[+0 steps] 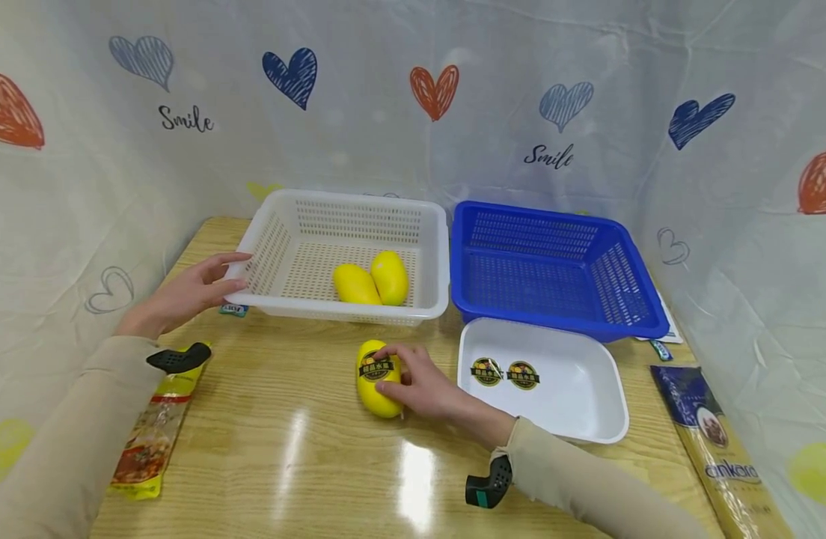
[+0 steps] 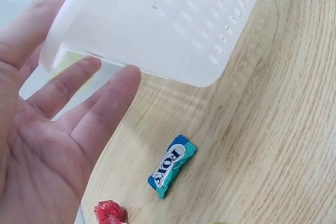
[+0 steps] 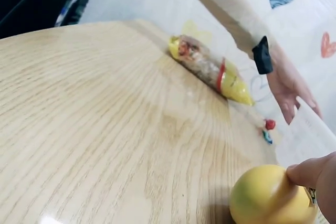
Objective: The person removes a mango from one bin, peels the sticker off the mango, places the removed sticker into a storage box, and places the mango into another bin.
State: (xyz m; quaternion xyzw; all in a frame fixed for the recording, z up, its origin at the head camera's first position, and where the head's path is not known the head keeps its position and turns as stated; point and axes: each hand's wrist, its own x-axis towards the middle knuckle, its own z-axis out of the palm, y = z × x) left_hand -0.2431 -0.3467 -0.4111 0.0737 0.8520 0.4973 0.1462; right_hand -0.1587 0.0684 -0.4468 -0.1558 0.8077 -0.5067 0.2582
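Note:
My right hand [image 1: 423, 380] holds a yellow mango [image 1: 378, 400] on the table, thumb and fingers against its right side and top. A round black-and-gold sticker [image 1: 375, 366] lies on the mango, beside the fingertips. In the right wrist view the thumb touches the mango [image 3: 265, 195]; the other fingers are mostly hidden. At the left end of a white slotted basket [image 1: 346, 309], my left hand [image 1: 191, 292] grips the rim. Its fingertips rest under that rim in the left wrist view. Two more mangoes [image 1: 390, 278] lie in the basket.
A blue basket [image 1: 554, 324] stands right of the white one. In front of it, a white tray [image 1: 588, 427] holds two round stickers [image 1: 504, 374]. A yellow food packet [image 1: 147, 442] lies left, a blue-gold bag [image 1: 716, 449] right. A wrapped candy [image 2: 172, 166] lies near the white basket.

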